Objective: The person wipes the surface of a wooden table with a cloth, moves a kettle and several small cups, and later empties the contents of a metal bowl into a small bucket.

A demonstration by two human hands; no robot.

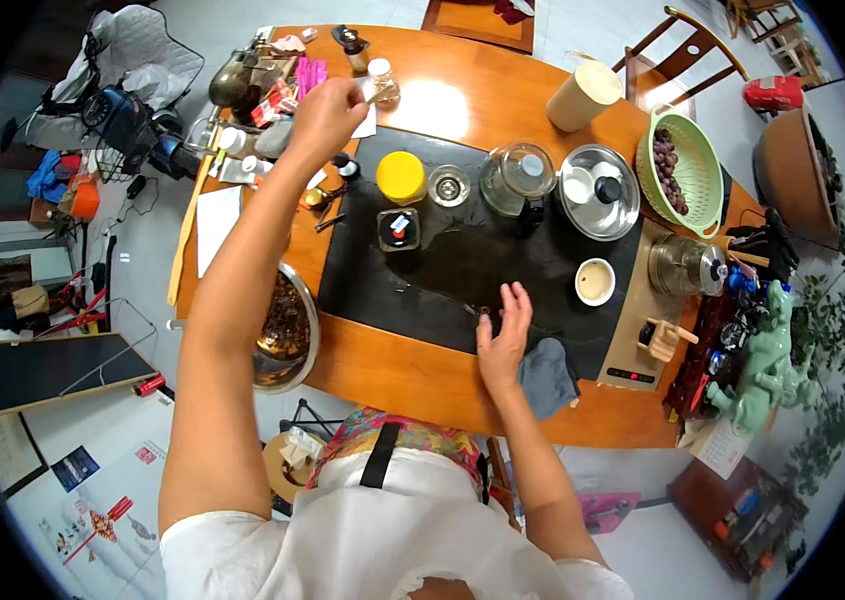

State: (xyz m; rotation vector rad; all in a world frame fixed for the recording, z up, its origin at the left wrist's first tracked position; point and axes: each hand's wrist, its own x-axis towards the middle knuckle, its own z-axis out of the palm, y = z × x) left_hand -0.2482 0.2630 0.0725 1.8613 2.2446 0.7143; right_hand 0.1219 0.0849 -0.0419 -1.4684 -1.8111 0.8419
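- Cloth [549,378], grey: lies across the near edge of the black mat [373,300], just beside the right wrist. Expect it to handle soft and limp; lift by a corner.
- Right hand [505,340]: fingers spread wide above the near part of the mat. A small dark item [484,311] shows at the thumb tip; contact cannot be confirmed.
- Cup [596,281], white, beige inside: stands to the right of this hand. Treat as fragile; hold at the rim.
- Left hand [328,118]: extends over the table's far left, fingers closed narrowly on a slim pale piece [381,95].
- Slim pale piece: projects from the fingers, in front of the glass jar [389,82]. Probably light and stiff; pinch one end.
- Glass jar, white-lidded: probably smooth and breakable; grasp around the body.
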